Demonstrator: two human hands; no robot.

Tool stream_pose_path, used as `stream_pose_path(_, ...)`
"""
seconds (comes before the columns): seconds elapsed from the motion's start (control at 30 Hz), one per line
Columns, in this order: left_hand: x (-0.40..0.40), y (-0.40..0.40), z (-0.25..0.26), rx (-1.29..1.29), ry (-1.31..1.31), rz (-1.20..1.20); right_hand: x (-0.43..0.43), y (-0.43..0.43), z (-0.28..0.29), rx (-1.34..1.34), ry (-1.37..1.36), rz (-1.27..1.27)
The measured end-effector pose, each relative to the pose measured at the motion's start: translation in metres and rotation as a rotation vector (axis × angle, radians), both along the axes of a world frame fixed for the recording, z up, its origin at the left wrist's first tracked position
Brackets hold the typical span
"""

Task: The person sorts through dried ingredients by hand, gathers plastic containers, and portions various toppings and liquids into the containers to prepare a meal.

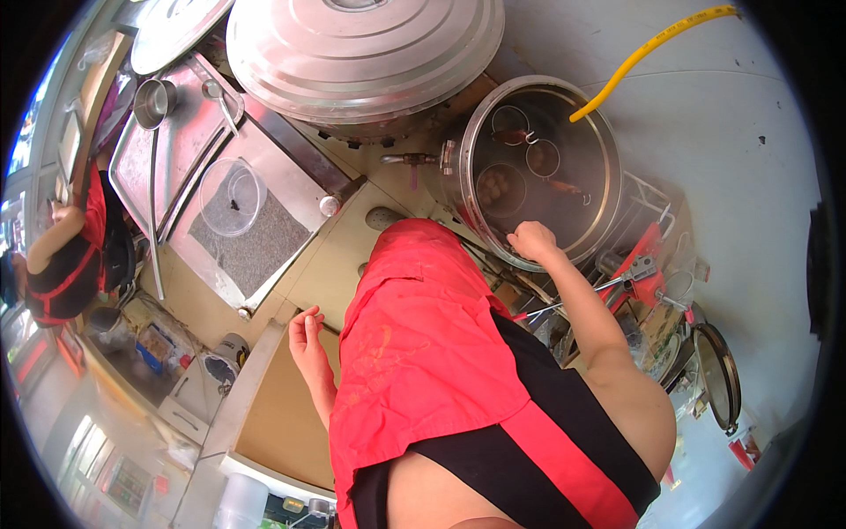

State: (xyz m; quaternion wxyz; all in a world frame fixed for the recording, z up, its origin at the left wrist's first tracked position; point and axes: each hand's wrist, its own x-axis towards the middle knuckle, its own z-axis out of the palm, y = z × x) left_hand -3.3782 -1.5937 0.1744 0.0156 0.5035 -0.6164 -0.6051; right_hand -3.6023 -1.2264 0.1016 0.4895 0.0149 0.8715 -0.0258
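A deep steel pot [615,165] stands at the right, with steam over dark contents. Several round strainers or rings sit in it; one [500,188] holds round pale pieces. Two metal hooks carry reddish pieces [565,188]. My right hand [532,241] is curled at the pot's near rim; whether it grips something small there is unclear. My left hand [307,332] hangs beside the red apron [423,330], fingers partly bent and apart, holding nothing. A tap [411,159] sticks out from the pot's left side.
A yellow hose [641,53] ends over the pot. A large lidded steel vessel [363,66] stands behind. At left, a steel counter carries a long-handled ladle [154,104] and a clear plastic bowl [232,197]. Another person [66,264] stands at far left. Cluttered racks [654,264] stand right.
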Motion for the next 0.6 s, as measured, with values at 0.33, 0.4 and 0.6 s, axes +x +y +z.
stream_pose_path(0.33,0.009,-0.001,0.000,0.018,0.009,0.011,-0.128,0.011,-0.009,-0.275,0.762,0.255)
stream_pose_path(0.4,0.010,-0.003,0.000,0.013,0.019,0.021,-0.151,0.028,-0.039,-0.291,0.700,0.433)
stream_pose_path(0.6,0.023,-0.002,0.002,-0.005,0.009,0.074,-0.174,0.014,-0.048,-0.399,0.674,0.339)
